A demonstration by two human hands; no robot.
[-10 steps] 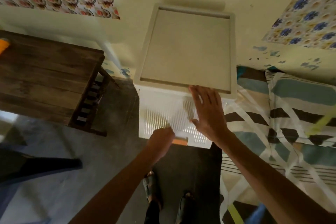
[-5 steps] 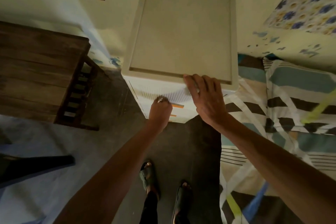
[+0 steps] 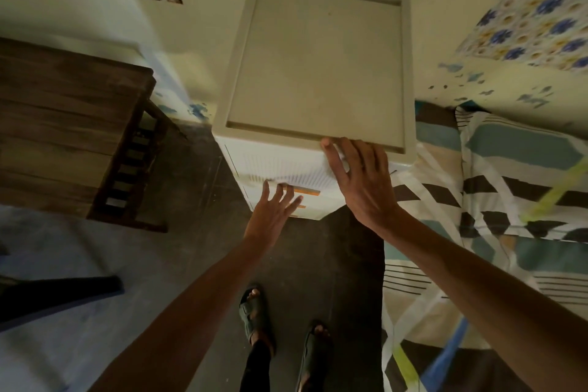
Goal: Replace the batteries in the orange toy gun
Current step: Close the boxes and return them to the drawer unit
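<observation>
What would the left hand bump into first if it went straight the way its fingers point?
Probably the white drawer front, right by its orange handle. The left hand looks nearly on it, though depth is unclear.

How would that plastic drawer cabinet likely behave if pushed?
Probably light for its size: the plastic drawer cabinet looks thin-walled, with a ribbed front. It may slide or rock when pushed, perhaps why the right hand rests on its top edge while the left hand is at that front.
</observation>
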